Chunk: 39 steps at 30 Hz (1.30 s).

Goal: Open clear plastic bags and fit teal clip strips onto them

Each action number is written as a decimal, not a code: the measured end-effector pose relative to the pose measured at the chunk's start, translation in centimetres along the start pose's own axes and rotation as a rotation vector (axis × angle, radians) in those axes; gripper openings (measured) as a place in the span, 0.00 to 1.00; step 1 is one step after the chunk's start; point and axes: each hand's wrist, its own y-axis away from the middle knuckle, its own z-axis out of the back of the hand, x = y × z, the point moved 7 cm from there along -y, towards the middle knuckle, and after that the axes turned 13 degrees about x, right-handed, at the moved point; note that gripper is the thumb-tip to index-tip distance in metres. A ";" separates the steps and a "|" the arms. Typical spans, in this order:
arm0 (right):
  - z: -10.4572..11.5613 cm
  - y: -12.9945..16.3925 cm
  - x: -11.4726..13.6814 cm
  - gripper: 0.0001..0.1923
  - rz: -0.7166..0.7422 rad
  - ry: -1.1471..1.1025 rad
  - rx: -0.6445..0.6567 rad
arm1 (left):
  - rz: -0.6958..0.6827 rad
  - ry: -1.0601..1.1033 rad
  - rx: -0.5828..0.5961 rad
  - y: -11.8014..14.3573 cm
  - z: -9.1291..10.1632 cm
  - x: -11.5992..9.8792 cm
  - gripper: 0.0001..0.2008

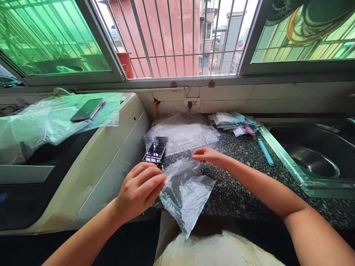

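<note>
My left hand [140,188] pinches the left top corner of a clear plastic bag [185,194]. My right hand [208,155] pinches the bag's right top corner. The bag hangs crumpled over the front edge of the dark speckled counter [241,192]. A phone [154,152] lies face up on the counter just behind my left hand. Behind it sits a pile of clear plastic bags [183,133].
A white appliance [111,162] stands to the left, with plastic sheeting [41,122] and a second phone [87,109] on top. A stack of small packets [235,122] and a blue strip [265,151] lie near the steel sink [313,159] at right. A wall socket [192,102] sits under the barred window.
</note>
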 end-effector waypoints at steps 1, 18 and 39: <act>-0.2 -0.3 0.1 0.20 0.000 -0.011 0.018 | -0.006 -0.008 -0.001 0.0 0.2 -0.1 0.07; -0.8 -1.0 0.3 0.18 0.034 0.031 -0.020 | 0.024 0.007 0.005 1.2 0.5 0.5 0.06; -3.5 4.5 6.0 0.08 0.718 0.837 -0.197 | 0.435 0.436 -0.116 0.5 0.7 5.7 0.04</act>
